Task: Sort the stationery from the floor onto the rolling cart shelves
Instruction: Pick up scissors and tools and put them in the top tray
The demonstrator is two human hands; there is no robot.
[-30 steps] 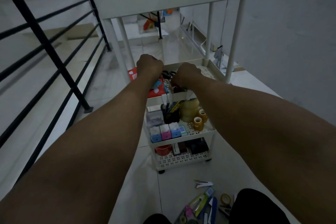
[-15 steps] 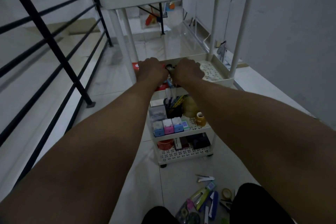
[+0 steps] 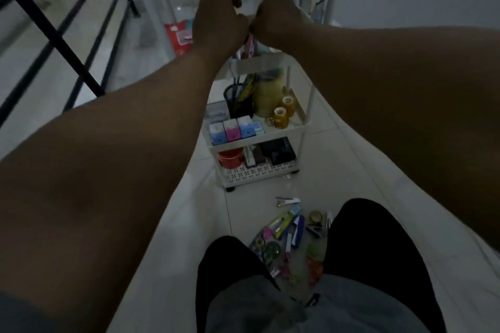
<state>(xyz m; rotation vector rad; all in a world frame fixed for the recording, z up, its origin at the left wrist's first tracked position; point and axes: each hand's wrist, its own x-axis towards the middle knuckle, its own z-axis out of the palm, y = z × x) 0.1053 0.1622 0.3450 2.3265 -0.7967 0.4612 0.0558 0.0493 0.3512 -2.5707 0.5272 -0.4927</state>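
Below, pen cup (image 3: 239, 104) holding pens, cart (image 3: 270, 132)

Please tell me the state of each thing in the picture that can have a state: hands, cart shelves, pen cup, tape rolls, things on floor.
Left hand: fingers curled, contents hidden.
Right hand: fingers curled, contents hidden.
Cart: upright, middle and bottom shelves loaded.
Pen cup: upright, holds pens.
Small tape rolls: standing on middle shelf.
Floor stationery: scattered, not yet sorted.

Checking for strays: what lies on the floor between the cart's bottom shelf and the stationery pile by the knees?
In the head view, one small white stapler-like item lies between the cart and the pile; otherwise bare tile.
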